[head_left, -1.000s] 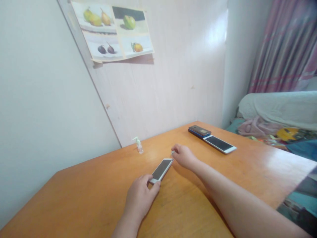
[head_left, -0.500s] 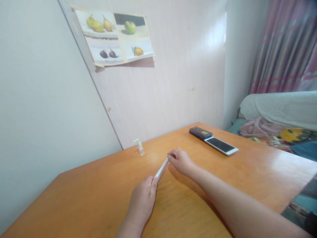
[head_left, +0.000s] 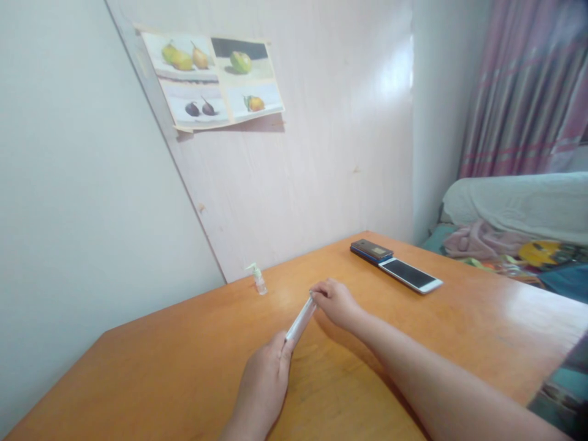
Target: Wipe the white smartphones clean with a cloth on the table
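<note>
A thin, flat white object (head_left: 301, 319), seen nearly edge-on, slants between my two hands over the wooden table (head_left: 184, 355). Its exact kind does not show. My left hand (head_left: 265, 375) is closed around the near end, thumb along the edge. At the far end, my right hand (head_left: 337, 302) pinches a corner between thumb and curled fingers. The parts under both hands are hidden. Beyond them stands a small clear pump bottle (head_left: 260, 282) with a pale green top.
Toward the back right of the table lie a white phone or tablet with a dark screen (head_left: 410, 274) and a dark flat stack (head_left: 371, 250). A fruit picture (head_left: 215, 82) hangs on the wall. Fabric items (head_left: 482, 239) are heaped beyond the table at right.
The white object has tilted slightly, showing a little more of its broad side. Both hands keep their grip. The whole view has shifted slightly.
</note>
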Tool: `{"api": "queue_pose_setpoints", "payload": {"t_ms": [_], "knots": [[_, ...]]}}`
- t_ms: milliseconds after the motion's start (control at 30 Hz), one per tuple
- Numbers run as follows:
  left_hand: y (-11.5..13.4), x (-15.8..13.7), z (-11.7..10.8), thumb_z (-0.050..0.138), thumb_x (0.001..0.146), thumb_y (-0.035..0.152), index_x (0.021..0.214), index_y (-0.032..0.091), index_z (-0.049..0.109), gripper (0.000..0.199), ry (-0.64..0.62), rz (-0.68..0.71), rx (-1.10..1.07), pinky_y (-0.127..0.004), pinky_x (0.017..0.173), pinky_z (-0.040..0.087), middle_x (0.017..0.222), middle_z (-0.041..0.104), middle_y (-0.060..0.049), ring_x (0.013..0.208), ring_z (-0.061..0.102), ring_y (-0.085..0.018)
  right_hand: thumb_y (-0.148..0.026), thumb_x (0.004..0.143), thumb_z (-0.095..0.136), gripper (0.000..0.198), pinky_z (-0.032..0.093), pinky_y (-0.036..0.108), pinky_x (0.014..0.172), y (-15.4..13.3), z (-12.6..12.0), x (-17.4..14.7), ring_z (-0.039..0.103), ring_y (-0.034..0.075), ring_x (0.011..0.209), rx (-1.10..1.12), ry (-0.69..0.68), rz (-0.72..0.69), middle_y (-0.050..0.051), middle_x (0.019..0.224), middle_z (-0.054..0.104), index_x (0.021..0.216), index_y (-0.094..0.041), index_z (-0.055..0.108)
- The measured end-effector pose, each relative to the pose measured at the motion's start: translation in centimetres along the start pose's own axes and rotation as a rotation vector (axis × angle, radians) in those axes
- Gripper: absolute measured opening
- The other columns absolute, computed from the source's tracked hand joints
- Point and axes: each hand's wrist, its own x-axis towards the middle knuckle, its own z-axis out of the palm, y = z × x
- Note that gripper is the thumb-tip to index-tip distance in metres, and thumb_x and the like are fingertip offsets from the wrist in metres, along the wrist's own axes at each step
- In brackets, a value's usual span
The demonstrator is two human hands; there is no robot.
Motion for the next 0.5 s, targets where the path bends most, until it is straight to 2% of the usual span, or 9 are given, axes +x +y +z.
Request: {"api": "queue_pose_setpoints", "payload": {"t_ms": [67, 133, 200, 300, 367, 500], "knots": [[0.0, 0.0, 0.1, 0.025, 0.102, 0.038, 0.1, 0.024, 0.056, 0.034, 0.002, -0.004, -0.001, -0.025, 0.063, 0.037, 0.083, 0.068, -0.005, 0.076, 0.064, -0.02, -0.017, 0.09, 0.053, 0.023, 0.042, 0.027, 0.075, -0.3, 0.2, -0.3, 0.059, 0.018, 0.082, 0.008, 0.007, -0.01, 0.005, 0.078, 0.066, 0.08, -0.017, 0.073], [0.0, 0.0, 0.2, 0.026, 0.102, 0.039, 0.098, 0.024, 0.057, 0.035, 0.008, -0.009, -0.011, -0.025, 0.064, 0.038, 0.083, 0.069, -0.006, 0.075, 0.065, -0.02, -0.016, 0.09, 0.053, 0.021, 0.042, 0.026, 0.076, -1.7, 0.9, -1.4, 0.059, 0.017, 0.084, 0.055, -0.015, -0.094, 0.005, 0.083, 0.066, 0.086, -0.017, 0.073], [-0.1, 0.0, 0.2, 0.026, 0.102, 0.04, 0.098, 0.023, 0.057, 0.035, 0.02, -0.005, -0.042, -0.026, 0.065, 0.04, 0.086, 0.07, -0.007, 0.078, 0.066, -0.021, -0.017, 0.091, 0.052, 0.022, 0.042, 0.025, 0.075, -3.2, 1.8, -2.8, 0.058, 0.015, 0.082, 0.095, -0.106, -0.223, 0.004, 0.082, 0.064, 0.084, -0.018, 0.072], [-0.2, 0.0, 0.2, 0.027, 0.102, 0.04, 0.101, 0.024, 0.057, 0.034, 0.027, 0.007, -0.081, -0.026, 0.068, 0.041, 0.091, 0.071, -0.008, 0.083, 0.067, -0.021, -0.018, 0.092, 0.052, 0.022, 0.042, 0.024, 0.074, -4.1, 2.2, -3.5, 0.058, 0.014, 0.079, 0.114, -0.163, -0.285, 0.003, 0.081, 0.063, 0.081, -0.019, 0.071], [-0.2, 0.0, 0.2, 0.026, 0.102, 0.04, 0.1, 0.024, 0.057, 0.034, 0.019, 0.002, -0.068, -0.026, 0.067, 0.041, 0.086, 0.07, -0.007, 0.079, 0.066, -0.021, -0.018, 0.091, 0.052, 0.022, 0.042, 0.025, 0.075, -3.2, 1.7, -2.6, 0.058, 0.015, 0.079, 0.087, -0.116, -0.211, 0.003, 0.078, 0.064, 0.078, -0.018, 0.071], [-0.3, 0.0, 0.3, 0.026, 0.102, 0.039, 0.099, 0.025, 0.055, 0.032, 0.022, 0.027, -0.046, -0.026, 0.066, 0.039, 0.082, 0.067, -0.004, 0.075, 0.064, -0.02, -0.019, 0.091, 0.051, 0.026, 0.041, 0.026, 0.072, -0.4, 0.3, -0.2, 0.059, 0.017, 0.079, -0.003, 0.025, 0.031, 0.004, 0.076, 0.065, 0.074, -0.018, 0.071]]}}
